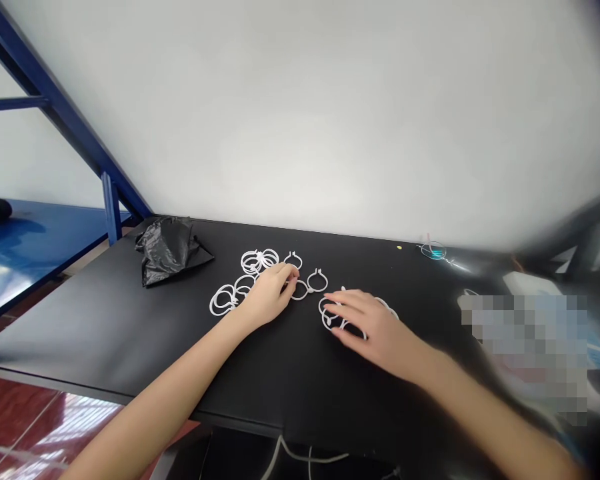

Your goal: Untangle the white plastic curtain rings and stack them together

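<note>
Several thin white plastic rings with small tabs at their ends, much like curtain rings, lie on the black tabletop (pixel 145 340). My left hand (pixel 273 293) is in the middle, its fingers curled together at a white ring (pixel 299 291); its palm hides part of the grip. Beside that ring is another white ring (pixel 318 283), tabs pointing away from me. A group of rings (pixel 223 300) lies left of this hand, with more rings (pixel 260 260) behind it. My right hand (pixel 373 327) spreads its fingers low over a further cluster of rings (pixel 330 313), partly covering them.
A crumpled black plastic bag (pixel 167 250) sits at the back left. Near the wall on the right is a small clear item with teal parts (pixel 435 252). A blurred, pixelated object (pixel 535 353) stands at far right. White cables (pixel 310 459) hang below the front edge.
</note>
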`<action>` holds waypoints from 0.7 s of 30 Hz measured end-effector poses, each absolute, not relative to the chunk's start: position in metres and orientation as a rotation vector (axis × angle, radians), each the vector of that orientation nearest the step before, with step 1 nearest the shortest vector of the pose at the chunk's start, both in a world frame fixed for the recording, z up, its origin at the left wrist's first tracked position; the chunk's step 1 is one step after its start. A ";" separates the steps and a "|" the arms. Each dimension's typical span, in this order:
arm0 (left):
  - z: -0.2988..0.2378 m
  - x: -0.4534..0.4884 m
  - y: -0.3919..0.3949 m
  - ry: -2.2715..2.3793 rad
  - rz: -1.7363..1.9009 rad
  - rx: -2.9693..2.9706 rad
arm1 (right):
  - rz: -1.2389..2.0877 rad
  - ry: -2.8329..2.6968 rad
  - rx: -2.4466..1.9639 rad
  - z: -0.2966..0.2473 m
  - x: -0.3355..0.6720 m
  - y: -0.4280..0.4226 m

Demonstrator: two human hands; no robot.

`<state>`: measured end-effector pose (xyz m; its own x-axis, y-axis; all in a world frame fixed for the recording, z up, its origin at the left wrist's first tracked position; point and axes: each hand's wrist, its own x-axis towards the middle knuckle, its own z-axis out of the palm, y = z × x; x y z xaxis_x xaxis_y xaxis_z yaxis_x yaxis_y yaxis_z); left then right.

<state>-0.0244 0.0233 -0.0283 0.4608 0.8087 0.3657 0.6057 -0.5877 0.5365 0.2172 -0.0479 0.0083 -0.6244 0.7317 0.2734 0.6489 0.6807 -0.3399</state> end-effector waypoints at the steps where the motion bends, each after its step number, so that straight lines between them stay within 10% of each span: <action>1: -0.027 -0.027 0.024 1.214 0.891 2.373 | 0.244 -2.592 -1.030 0.005 0.210 -0.050; 21: -0.022 -0.011 0.029 0.957 0.536 2.764 | 0.229 -2.485 -0.811 -0.015 0.187 -0.059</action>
<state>-0.0107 0.0285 -0.0222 0.7296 0.6244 0.2790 0.5641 -0.7801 0.2707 0.1872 -0.0585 -0.0150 -0.6907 0.5901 0.4181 0.5035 0.8074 -0.3076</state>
